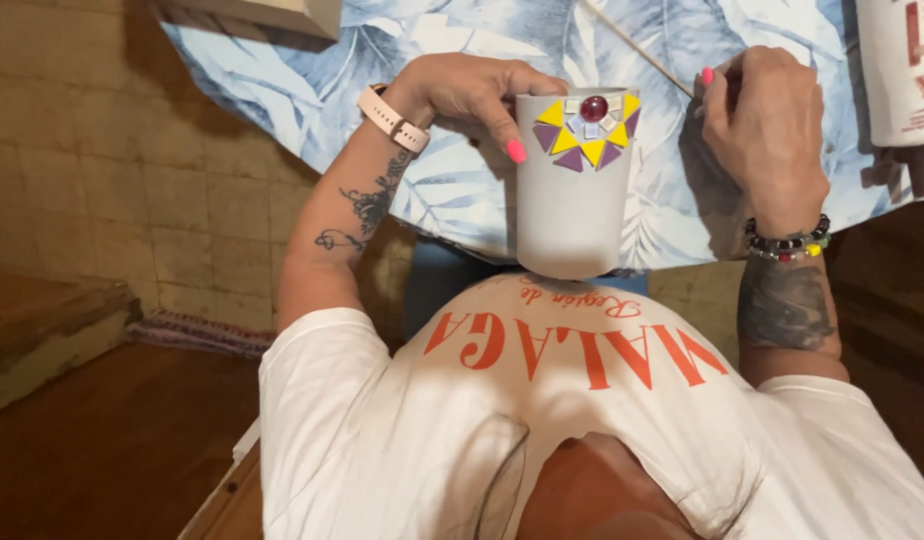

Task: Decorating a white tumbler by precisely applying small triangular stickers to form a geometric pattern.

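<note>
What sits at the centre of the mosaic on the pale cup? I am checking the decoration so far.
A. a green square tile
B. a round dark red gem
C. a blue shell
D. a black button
B: on the cup, held at the rim by the left hand, a round dark red gem sits amid yellow and purple triangular tiles.

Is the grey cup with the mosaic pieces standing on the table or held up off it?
Held up. The left hand grips the grey cup by its rim, its base against the white shirt, off the leaf-print table.
</note>
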